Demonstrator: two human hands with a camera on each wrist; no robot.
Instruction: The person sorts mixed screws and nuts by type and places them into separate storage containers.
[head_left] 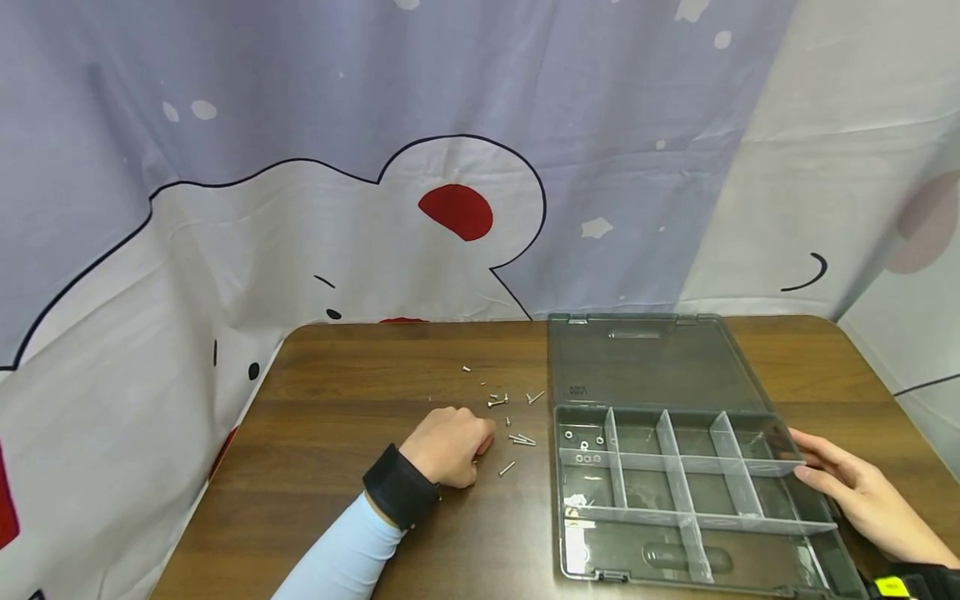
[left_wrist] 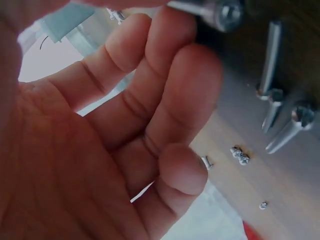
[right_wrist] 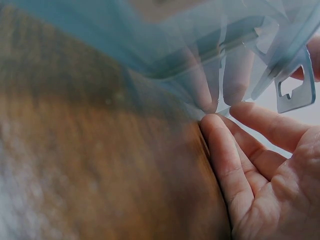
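Loose silver screws (head_left: 522,440) lie on the wooden table, beside my left hand (head_left: 448,446). That hand is low over the tabletop with its fingers curled; in the left wrist view a screw (left_wrist: 222,15) sticks out at the fingertips, apparently pinched, though the thumb is mostly cut off. To the right, a grey see-through compartment box (head_left: 678,475) stands with its lid laid back. Small nuts (head_left: 585,447) sit in its left compartments. My right hand (head_left: 862,492) rests against the box's right side, its fairly straight fingers (right_wrist: 222,150) touching the wall.
The opened lid (head_left: 645,362) reaches to the table's back edge. Clear dividers (head_left: 678,483) split the box into several compartments. A patterned cloth (head_left: 337,125) hangs behind the table (head_left: 322,483) and down its left side.
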